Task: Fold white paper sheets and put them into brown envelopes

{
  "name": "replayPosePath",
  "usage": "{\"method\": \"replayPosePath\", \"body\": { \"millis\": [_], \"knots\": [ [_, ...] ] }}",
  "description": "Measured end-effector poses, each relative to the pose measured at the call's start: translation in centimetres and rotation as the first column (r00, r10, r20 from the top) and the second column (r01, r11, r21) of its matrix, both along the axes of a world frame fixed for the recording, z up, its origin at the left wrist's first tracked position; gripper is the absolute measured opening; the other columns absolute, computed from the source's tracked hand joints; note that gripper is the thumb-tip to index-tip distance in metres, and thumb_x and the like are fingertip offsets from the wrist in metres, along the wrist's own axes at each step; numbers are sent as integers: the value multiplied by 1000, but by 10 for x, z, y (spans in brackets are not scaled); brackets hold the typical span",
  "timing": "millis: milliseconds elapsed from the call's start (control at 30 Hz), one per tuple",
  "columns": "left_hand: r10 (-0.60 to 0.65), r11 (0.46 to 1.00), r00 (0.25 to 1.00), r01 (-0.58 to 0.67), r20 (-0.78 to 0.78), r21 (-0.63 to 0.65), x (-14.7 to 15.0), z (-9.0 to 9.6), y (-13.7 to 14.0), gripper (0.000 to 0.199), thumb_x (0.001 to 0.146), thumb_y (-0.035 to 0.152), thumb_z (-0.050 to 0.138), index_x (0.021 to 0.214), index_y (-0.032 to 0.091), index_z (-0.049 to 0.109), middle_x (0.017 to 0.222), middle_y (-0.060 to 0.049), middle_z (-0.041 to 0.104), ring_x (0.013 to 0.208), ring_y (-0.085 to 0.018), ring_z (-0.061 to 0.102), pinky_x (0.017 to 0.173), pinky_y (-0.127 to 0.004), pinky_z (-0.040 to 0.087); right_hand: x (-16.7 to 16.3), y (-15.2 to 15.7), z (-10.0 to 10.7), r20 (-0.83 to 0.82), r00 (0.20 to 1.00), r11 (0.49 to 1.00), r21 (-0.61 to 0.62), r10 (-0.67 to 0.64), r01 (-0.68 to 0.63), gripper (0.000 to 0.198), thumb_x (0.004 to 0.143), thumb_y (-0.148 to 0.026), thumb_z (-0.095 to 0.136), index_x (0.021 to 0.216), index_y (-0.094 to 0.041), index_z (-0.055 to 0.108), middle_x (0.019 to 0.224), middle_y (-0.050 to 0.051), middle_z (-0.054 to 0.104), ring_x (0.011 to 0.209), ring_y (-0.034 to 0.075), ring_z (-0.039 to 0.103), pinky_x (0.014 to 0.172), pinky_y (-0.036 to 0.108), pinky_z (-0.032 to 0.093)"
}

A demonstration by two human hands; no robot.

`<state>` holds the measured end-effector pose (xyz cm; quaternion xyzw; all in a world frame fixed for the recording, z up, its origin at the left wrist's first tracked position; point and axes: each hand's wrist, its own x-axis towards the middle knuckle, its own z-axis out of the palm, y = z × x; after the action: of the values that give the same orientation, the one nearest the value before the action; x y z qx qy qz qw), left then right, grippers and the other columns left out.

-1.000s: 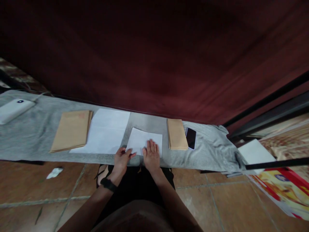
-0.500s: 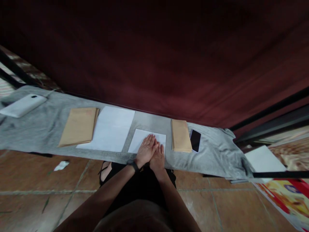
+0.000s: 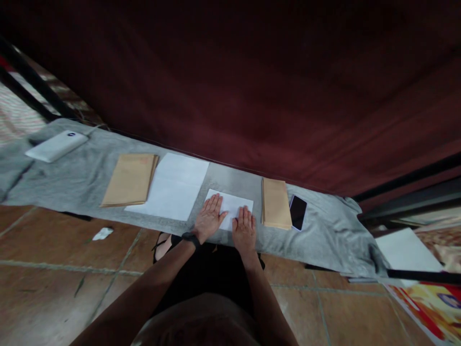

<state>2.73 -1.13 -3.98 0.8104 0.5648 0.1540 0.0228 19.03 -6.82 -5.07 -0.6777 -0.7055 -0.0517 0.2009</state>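
A small white sheet of paper point(image 3: 230, 204), which looks folded, lies on the grey cloth in front of me. My left hand point(image 3: 210, 217) rests flat on its left part, fingers stretched out. On its lower right corner my right hand point(image 3: 245, 229) lies flat too, fingers outstretched. The two hands are apart, with the middle of the paper showing between them. Left of them is a larger stack of white paper point(image 3: 180, 185), partly under a pile of brown envelopes point(image 3: 131, 179). A narrower pile of brown envelopes point(image 3: 275, 203) is right of my right hand.
A dark-screened phone point(image 3: 298, 212) touches the right envelopes. At the far left of the grey cloth point(image 3: 324, 240) lies a white device point(image 3: 57, 145) with a cable. A dark red curtain point(image 3: 230, 120) hangs behind. Black metal bars point(image 3: 406, 180) stand at the right.
My hands were together, overlapping on the paper; now they have slid apart, the left hand to the left edge and the right hand to the lower right corner. The view has shifted slightly.
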Motion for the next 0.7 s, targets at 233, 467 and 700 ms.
{"method": "replayPosePath", "body": {
  "millis": [233,467,700],
  "knots": [
    [48,999,999,-48,-14,-15,-11,0,-3,70,102,50,29,153,2,36,162,-19,32,153,-28,24,125,-44,21,15,4,0,-37,994,995,-21,-102,101,54,106,-31,30,148,-2,44,151,25,46,142,34,43,117,57,30],
    [37,999,999,-37,-2,-14,-11,-1,-3,66,102,43,26,153,3,36,162,-18,33,153,-27,24,125,-45,21,-35,49,22,-142,990,972,-229,9,-42,56,106,-33,27,155,-6,35,162,16,31,151,25,29,122,46,23],
    [20,1000,999,-21,26,14,-12,-4,-1,64,101,38,26,154,4,34,161,-18,33,152,-27,25,123,-48,25,-33,54,11,-86,996,969,-248,-6,-16,58,106,-36,34,156,-7,33,163,17,28,152,24,26,124,46,19]
  ]
}}
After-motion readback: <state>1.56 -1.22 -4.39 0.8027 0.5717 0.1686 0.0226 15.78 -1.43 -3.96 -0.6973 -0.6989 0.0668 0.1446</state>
